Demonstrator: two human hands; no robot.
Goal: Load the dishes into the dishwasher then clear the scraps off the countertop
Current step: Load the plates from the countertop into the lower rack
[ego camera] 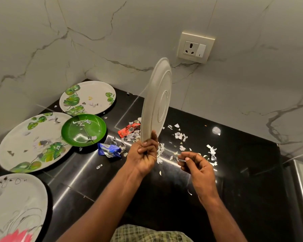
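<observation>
Over the black counter [217, 198] I hold a white plate [157, 103] on edge, its underside turned to my right, rim tilted up toward the socket [195, 48] on the marble wall. My left hand [143, 154] grips the plate by its lowest rim, fingers curled round the edge and thumb pressed against the back. My right hand [196, 165] hangs just beside it, apart from the plate, with thumb and forefinger pinching what looks like a small pale scrap [180, 160]; I cannot make out quite what it is.

Below the plate lie torn paper scraps [179, 137], a red wrapper [128, 130] and a blue wrapper [108, 150]. To my left 4 more dishes wait on the counter: a green bowl [83, 130], 2 leaf plates [33, 142] [87, 97] and a pink-flower plate [16, 206], most with bits on them. No dishwasher shows from here.

I judge the step to be emptying this plate before loading it. To do it well I would keep the plate steep so loose bits slide onto the pile below, not across the counter, and pick off anything stuck with the right fingers. The single-rim grip is thin for a wide plate; I would steady the upper rim with the right hand before carrying it off.
</observation>
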